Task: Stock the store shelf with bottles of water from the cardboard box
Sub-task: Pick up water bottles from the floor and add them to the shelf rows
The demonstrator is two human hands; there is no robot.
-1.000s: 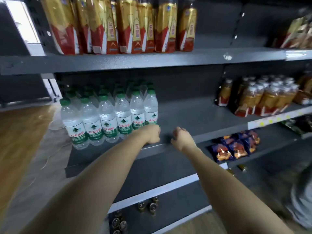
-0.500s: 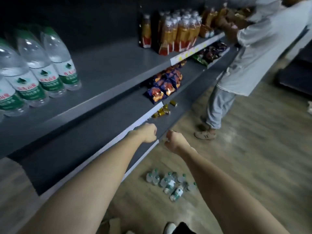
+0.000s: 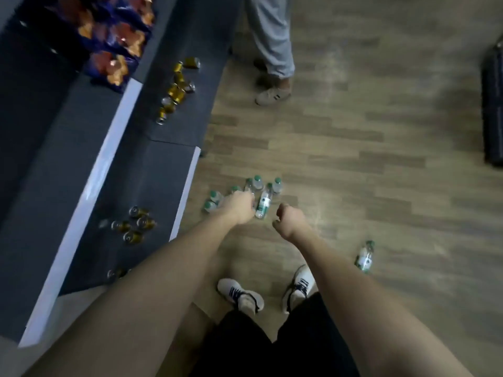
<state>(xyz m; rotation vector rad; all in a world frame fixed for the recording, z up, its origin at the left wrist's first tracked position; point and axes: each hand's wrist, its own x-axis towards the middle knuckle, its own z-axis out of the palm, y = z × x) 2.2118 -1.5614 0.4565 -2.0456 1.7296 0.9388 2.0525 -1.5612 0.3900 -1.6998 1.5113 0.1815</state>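
Several small water bottles with green caps (image 3: 265,200) stand and lie in a cluster on the wooden floor beside the low shelf. One more bottle (image 3: 364,257) lies alone to the right. My left hand (image 3: 237,207) is curled in a fist and overlaps the left side of the cluster; nothing shows in it. My right hand (image 3: 289,222) is also curled and empty, just right of the cluster. No cardboard box is in view.
The dark shelf unit (image 3: 152,175) runs along the left, with gold cans (image 3: 177,91) and blue snack bags (image 3: 114,36) on it. Another person's legs (image 3: 272,50) stand at the top. A dark object (image 3: 492,104) sits at the right edge. My shoes (image 3: 239,293) are below.
The view has swung from the stocked water shelf down to the floor. Both fists have come down from the shelf edge to over the bottles on the floor.
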